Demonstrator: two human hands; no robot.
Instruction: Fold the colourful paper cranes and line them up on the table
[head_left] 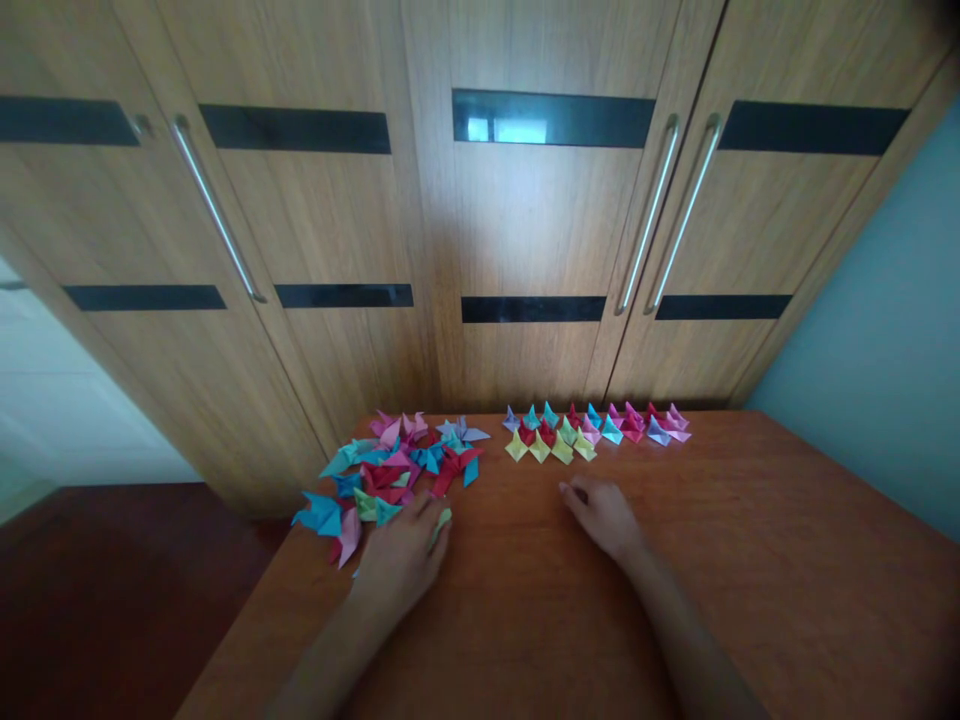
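Note:
On the left of the table lies a loose pile of folded paper cranes [384,478] in blue, pink, red, green and lilac. At its near edge, my left hand [401,545] has its fingers closed around a pale yellow-green paper crane [442,524], mostly hidden by the hand. My right hand [604,512] rests on the tabletop with its fingers curled in, and nothing shows in it. Beyond it stand more folded cranes [562,448] in neat rows, with yellow ones at the front and blue, red, pink and lilac ones behind and to the right.
The brown wooden table [510,600] reaches back to a wooden wardrobe [525,220] with long metal handles [649,215]. A pale blue wall [892,330] rises on the right. To the left of the table is a dark reddish floor [112,580].

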